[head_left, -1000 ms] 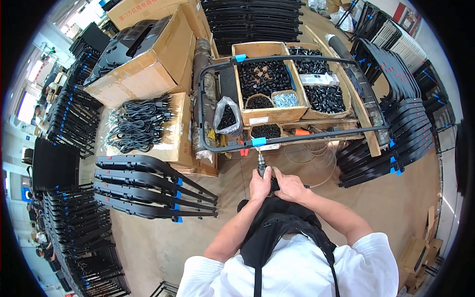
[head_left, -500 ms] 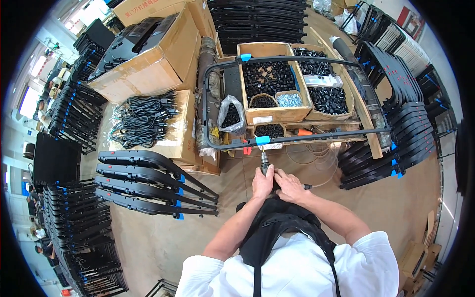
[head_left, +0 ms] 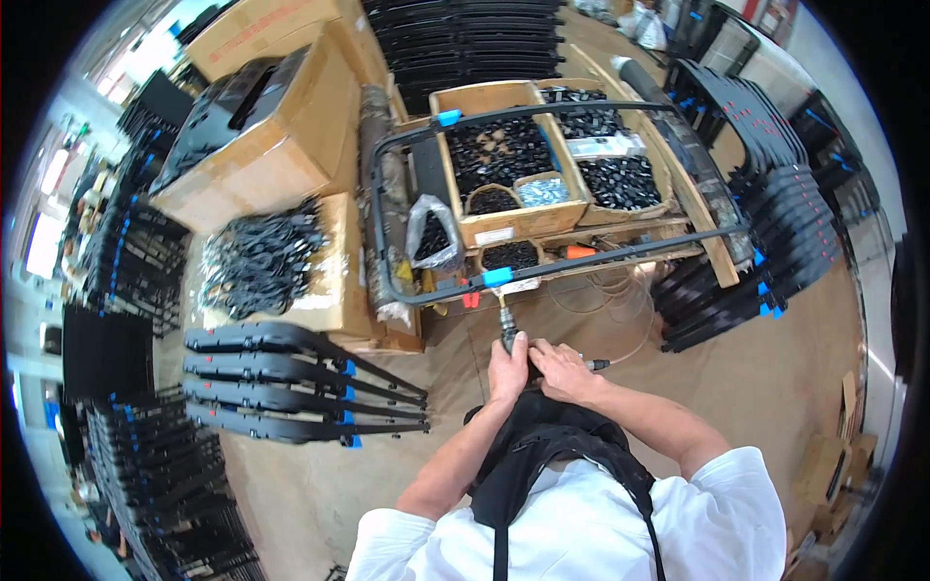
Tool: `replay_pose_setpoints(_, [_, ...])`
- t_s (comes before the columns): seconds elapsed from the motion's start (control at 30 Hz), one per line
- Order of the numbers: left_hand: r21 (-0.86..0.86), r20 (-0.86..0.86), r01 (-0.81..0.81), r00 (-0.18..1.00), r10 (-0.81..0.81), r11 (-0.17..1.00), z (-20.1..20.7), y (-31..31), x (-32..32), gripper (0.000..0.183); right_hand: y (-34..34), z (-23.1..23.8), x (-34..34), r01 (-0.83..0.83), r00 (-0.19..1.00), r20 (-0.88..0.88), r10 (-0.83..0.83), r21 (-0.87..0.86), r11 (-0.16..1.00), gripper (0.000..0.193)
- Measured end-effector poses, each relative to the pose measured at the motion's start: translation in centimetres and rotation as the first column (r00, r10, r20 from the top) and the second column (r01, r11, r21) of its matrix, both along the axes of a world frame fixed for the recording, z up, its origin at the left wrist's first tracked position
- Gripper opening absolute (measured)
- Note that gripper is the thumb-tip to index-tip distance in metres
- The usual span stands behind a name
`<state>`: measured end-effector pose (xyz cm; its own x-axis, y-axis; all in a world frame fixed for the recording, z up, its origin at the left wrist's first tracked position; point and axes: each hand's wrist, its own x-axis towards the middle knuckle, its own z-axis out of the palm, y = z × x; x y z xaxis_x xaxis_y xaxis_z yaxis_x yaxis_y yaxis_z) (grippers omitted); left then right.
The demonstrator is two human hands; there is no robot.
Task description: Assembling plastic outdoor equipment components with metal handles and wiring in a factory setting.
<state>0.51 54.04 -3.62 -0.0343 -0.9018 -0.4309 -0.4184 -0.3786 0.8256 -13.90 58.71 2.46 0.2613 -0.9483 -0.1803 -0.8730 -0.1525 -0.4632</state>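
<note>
A pneumatic screwdriver [head_left: 508, 327] points away from me, its bit at the near rail of a black rectangular frame [head_left: 601, 258], beside a blue clip [head_left: 497, 277]. Around the tool's body my left hand [head_left: 508, 370] is closed. My right hand [head_left: 566, 372] is closed on its rear part, most of which the fingers hide. Whether the bit touches a screw is too small to tell. The frame lies across a bench, around cardboard boxes of black plastic parts [head_left: 499, 150]. Another blue clip [head_left: 449, 118] sits on its far rail.
Left of me stands a stack of black curved frames [head_left: 291, 382], below a carton bearing bundled black cables [head_left: 262, 257]. More frames [head_left: 775, 232] are stacked at the right. A thin hose [head_left: 635, 334] loops over the floor. A plastic bag of black parts [head_left: 434, 232] hangs inside the frame.
The whole view has tilted slightly, so the bench and frame appear shifted left. Both hands keep their hold on the screwdriver, its bit still at the near rail.
</note>
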Motion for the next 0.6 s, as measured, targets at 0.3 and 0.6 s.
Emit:
replay_pose_setpoints(0.3, [0.13, 0.061, 0.454, 0.884, -0.464, 0.882, -1.5, 1.4, -3.3, 0.056, 5.3, -1.0, -7.2, 0.116, 0.971, 0.188, -0.149, 0.18, 0.977, 0.074])
replay_pose_setpoints(0.6, [-0.528, 0.279, 0.682, 0.702, -0.655, 0.506, 6.7, -18.1, -25.6, 0.02, 2.2, -4.9, -29.4, 0.766, 0.63, 0.014, -0.776, 0.153, 0.625, 0.07])
